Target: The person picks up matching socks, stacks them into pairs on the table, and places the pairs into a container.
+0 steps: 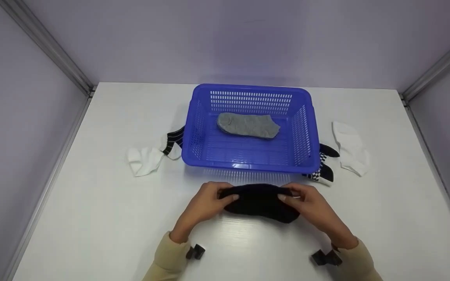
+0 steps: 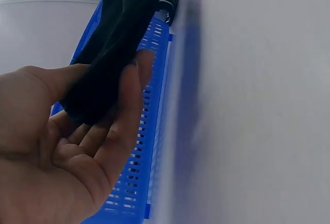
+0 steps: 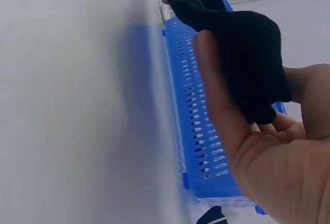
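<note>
A black sock (image 1: pixel 262 203) is held stretched sideways between both hands, just in front of the blue basket. My left hand (image 1: pixel 209 201) pinches its left end, thumb on the near face and fingers behind. The right hand (image 1: pixel 311 205) grips the other end the same way. In the left wrist view the black sock (image 2: pixel 111 53) passes between thumb and fingers; the right wrist view shows the black sock (image 3: pixel 247 59) draped over the fingers. Inside the blue basket (image 1: pixel 248 166) lies a pair of grey socks (image 1: pixel 248 125).
Left of the basket lie a white sock (image 1: pixel 145 160) and a black-and-white striped sock (image 1: pixel 175 141), partly hidden by it. To the right are checkered black-and-white socks (image 1: pixel 324 171) and a white sock (image 1: pixel 350 148). Pale walls (image 1: pixel 248 43) enclose the white table (image 1: pixel 92 218) at the back and sides.
</note>
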Demonstrator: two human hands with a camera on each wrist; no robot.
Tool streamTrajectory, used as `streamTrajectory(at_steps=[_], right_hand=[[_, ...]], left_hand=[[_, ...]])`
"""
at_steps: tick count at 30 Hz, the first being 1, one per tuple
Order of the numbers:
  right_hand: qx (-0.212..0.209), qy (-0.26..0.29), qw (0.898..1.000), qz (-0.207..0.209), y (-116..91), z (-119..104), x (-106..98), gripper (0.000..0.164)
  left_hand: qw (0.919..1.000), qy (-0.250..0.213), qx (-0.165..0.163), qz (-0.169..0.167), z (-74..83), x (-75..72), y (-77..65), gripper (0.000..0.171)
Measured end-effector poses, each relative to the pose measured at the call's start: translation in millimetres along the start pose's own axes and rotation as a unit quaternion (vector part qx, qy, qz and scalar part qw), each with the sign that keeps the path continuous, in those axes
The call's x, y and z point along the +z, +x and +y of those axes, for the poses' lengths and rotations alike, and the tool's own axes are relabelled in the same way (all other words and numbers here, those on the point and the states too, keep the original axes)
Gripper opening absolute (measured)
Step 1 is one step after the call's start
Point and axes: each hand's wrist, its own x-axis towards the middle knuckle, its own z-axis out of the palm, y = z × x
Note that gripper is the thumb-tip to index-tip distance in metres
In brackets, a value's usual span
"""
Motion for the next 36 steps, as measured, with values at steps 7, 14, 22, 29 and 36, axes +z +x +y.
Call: streamTrajectory(at_steps=[7,14,22,29,36], right_hand=[[-0.002,0.004,1.000,0.016,-4.5,-14.4,-8.1,0.029],[-0.002,0.039,0.999,0.021,-10.4,-29.0,-18.4,0.030],[-0.024,0.055,0.997,0.046,-8.2,-44.3,-29.6,0.030],[-0.038,0.063,0.995,0.063,0.1,-54.8,-41.7,0.030],[-0.047,0.044,0.994,0.087,16.4,-70.0,-58.6,0.027]], left_hand=[[0.9996,0.011,0.025,-0.007,16.1,-10.8,-0.9,0.009],[0.9994,0.013,0.032,-0.011,33.0,-22.4,0.2,0.009],[0.9990,-0.006,0.044,-0.005,44.9,-36.1,6.1,0.012],[0.9989,-0.016,0.044,-0.004,59.2,-49.2,20.1,0.016],[0.9985,-0.004,0.055,-0.001,71.2,-68.1,44.9,0.023]])
